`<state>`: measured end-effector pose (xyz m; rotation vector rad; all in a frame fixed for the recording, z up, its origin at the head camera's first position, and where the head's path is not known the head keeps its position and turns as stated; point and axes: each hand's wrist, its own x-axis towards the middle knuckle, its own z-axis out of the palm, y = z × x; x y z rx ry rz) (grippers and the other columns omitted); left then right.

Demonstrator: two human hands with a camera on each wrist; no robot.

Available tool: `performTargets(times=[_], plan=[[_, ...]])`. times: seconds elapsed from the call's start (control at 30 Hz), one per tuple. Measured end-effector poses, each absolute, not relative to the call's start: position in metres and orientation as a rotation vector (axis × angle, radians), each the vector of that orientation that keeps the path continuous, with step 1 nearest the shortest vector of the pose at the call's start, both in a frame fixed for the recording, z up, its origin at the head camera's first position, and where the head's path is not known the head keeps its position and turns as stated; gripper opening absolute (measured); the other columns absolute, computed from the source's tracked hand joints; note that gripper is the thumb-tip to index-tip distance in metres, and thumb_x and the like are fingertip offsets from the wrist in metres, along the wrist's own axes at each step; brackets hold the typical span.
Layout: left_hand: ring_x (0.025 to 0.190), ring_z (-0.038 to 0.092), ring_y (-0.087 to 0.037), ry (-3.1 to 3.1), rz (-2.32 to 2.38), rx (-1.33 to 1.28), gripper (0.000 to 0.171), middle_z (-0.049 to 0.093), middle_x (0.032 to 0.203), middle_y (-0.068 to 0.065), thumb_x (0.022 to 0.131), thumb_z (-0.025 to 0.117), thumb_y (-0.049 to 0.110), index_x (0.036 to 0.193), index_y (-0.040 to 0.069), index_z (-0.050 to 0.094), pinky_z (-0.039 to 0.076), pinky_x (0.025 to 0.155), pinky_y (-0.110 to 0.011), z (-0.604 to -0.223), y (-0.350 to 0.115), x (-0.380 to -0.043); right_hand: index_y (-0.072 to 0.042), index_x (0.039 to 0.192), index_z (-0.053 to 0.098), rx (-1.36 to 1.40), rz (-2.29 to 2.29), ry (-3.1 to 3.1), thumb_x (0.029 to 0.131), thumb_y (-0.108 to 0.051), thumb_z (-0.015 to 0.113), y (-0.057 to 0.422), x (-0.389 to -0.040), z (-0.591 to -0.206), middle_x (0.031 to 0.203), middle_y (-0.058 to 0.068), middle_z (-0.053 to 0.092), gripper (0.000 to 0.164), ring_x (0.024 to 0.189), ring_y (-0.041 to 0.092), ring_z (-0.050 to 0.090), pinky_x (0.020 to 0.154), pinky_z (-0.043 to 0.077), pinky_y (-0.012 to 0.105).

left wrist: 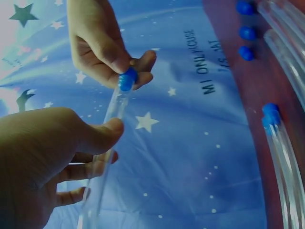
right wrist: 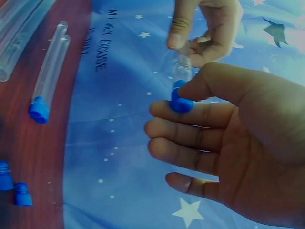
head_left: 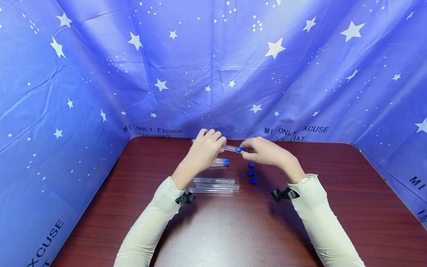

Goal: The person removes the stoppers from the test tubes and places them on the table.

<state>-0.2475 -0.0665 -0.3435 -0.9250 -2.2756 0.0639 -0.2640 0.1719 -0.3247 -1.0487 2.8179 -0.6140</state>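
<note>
Head cam: left grip (head_left: 206,149) holds slim, clear, maybe-plastic tube (head_left: 230,148), right grip (head_left: 264,151) pinches its round blue cap (head_left: 240,150); probably light, stiff, slick, so hold mid-barrel.

Three tubes (head_left: 217,186) on table (head_left: 233,226), left of three caps (head_left: 251,173), before capped tubes (head_left: 222,164).
</note>
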Motion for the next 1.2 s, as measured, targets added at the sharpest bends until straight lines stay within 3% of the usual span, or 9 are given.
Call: performTargets(times=[0.5, 1.2], plan=[[0.086, 0.060, -0.019, -2.369, -0.152, -0.989, 0.014, 0.064, 0.087, 0.003, 0.090, 0.077, 0.022, 0.093, 0.015, 0.065, 0.046, 0.084, -0.036, -0.340, -0.068, -0.242, -0.011, 0.099, 0.073, -1.113, -0.630, 2.847, 0.095, -0.015, 0.062, 0.178, -0.252, -0.317, 0.080, -0.006, 0.062, 0.012, 0.067, 0.007, 0.052, 0.068, 0.046, 0.028], [0.089, 0.061, -0.021, -2.307, -0.095, -1.009, 0.015, 0.065, 0.089, 0.002, 0.087, 0.079, 0.021, 0.093, 0.015, 0.067, 0.045, 0.085, -0.036, -0.340, -0.071, -0.238, -0.008, 0.099, 0.072, -1.100, -0.614, 2.815, 0.096, -0.012, 0.062, 0.174, -0.249, -0.324, 0.083, -0.003, 0.061, 0.012, 0.068, 0.008, 0.050, 0.066, 0.044, 0.027]])
